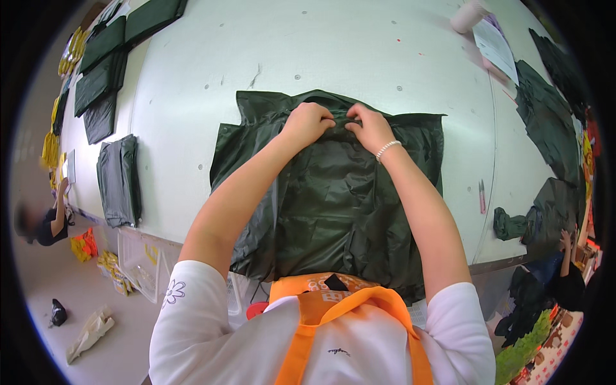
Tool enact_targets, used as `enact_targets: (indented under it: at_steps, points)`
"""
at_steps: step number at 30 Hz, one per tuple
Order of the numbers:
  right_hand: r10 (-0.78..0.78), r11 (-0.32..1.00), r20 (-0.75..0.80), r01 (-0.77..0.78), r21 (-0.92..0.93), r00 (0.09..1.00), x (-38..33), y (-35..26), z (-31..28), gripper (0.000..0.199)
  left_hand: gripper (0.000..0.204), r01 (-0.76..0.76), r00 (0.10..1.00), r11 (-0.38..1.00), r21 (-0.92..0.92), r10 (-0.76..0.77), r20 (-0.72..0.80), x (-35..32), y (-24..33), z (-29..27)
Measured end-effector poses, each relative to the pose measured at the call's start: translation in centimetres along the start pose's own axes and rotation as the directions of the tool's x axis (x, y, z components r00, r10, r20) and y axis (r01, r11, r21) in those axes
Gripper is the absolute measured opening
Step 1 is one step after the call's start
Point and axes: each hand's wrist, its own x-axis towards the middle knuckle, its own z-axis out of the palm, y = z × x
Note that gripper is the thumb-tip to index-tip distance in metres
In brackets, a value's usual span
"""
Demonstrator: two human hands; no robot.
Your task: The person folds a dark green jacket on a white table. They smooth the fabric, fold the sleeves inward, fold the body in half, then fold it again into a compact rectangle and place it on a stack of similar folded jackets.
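A dark green, shiny waterproof garment (327, 199) lies spread on the white table in front of me, its lower part hanging over the near edge. Both my hands are at its upper middle, close together. My left hand (309, 122) has its fingers pinched on the garment's upper edge. Just to the right, my right hand (370, 127), with a pale beaded bracelet at the wrist, pinches the same edge with curled fingers. The small part between the fingertips is too small to make out.
Folded dark green packs (119, 181) lie at the left, with more stacked at far left (102, 83). A white roll (468, 17) and papers (495, 48) stand far right. Snips (482, 196) and crumpled green garments (545, 122) lie right. Other people work at both sides.
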Motion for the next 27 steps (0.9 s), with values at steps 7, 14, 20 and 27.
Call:
enact_targets:
  at_steps: [7,14,20,27]
  points:
    - [-0.355,0.817,-0.196,0.201,-0.541,0.914,-2.3,-2.5,2.7,0.021,0.035,0.084,0.993,0.983,0.165,-0.069,-0.097,2.0,0.0,0.6]
    - [-0.292,0.838,0.049,0.28,-0.468,0.955,-0.8,-1.0,0.2,0.02,0.031,-0.042,0.875,0.898,0.438,0.245,-0.418,1.2,0.9,1.1]
    - [0.153,0.938,0.244,-0.063,-0.341,0.958,5.4,-0.9,-1.5,0.03,0.039,0.018,0.946,0.825,0.565,0.169,-0.276,-0.8,1.7,2.4]
    - [0.062,0.835,-0.016,-0.061,-0.548,0.998,3.7,-1.1,-1.2,0.025,0.064,-0.308,0.905,0.915,0.26,0.366,-0.216,-0.8,2.2,5.7]
